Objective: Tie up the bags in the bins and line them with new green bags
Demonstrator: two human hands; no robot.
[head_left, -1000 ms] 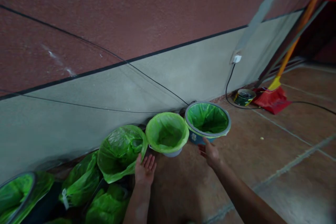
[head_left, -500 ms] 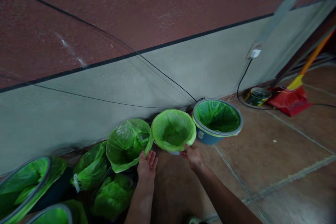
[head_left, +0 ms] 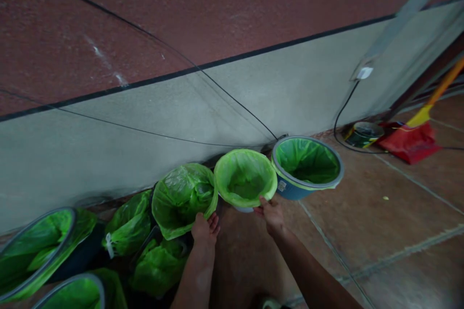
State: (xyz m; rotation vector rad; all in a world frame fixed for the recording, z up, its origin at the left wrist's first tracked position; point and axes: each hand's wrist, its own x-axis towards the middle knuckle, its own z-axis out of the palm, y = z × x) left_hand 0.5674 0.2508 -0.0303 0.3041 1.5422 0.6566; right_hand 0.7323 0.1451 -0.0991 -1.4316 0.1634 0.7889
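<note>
Down at the foot of the wall (head_left: 181,120) there is a row of green-lined containers, and both hands are in among them. The right hand (head_left: 271,212) is at the near edge of the small bin (head_left: 245,178), fingers closed on the rim where the green liner is folded over the outside; that fold is what holds the bag open and keeps it from sliding in. The small bin stands on the floor (head_left: 362,222) between the loose bag (head_left: 183,198) and the blue bin (head_left: 307,166), touching or almost touching both. The blue bin's liner is held under a grey ring, so it sits neat and taut. The left hand (head_left: 206,226) is against the lower edge of the loose bag, fingers curled, but I cannot tell whether it grips the plastic or only rests there. That bag slumps and leans toward the small bin. Tied bags (head_left: 128,224) lie further left, beside two big bins (head_left: 34,246). Off to the right, a cable (head_left: 340,116) drops from a socket (head_left: 364,73) to a tin (head_left: 363,133) and a red dustpan (head_left: 409,140).
</note>
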